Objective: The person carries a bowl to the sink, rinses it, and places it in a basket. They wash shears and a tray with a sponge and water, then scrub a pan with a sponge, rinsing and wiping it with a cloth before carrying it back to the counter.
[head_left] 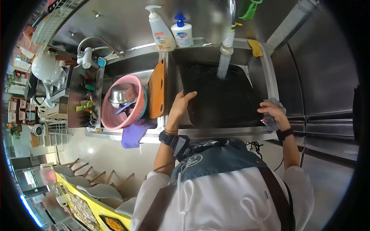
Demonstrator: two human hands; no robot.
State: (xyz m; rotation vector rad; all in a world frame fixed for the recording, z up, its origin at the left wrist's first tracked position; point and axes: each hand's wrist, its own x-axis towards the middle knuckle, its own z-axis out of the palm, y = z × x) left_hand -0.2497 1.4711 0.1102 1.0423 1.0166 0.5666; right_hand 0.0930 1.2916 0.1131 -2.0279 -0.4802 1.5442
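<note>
A black tray (227, 100) lies in the sink (269, 73) under the running tap (226, 48). The left hand (181, 106) has its grip pressed onto the tray's left rim. The right hand (274, 113) pinches a grey cloth (271, 122) at the right rim. The tray looks stiff, wet and probably slippery, so it is best held by opposite rims.

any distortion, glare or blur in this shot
Head view: heavy fisheye, black corners, the sink rim bows; glare on the steel backsplash; the water stream blurs; the left hand on the black tray and the right hand gripping a cloth look sharp.
</note>
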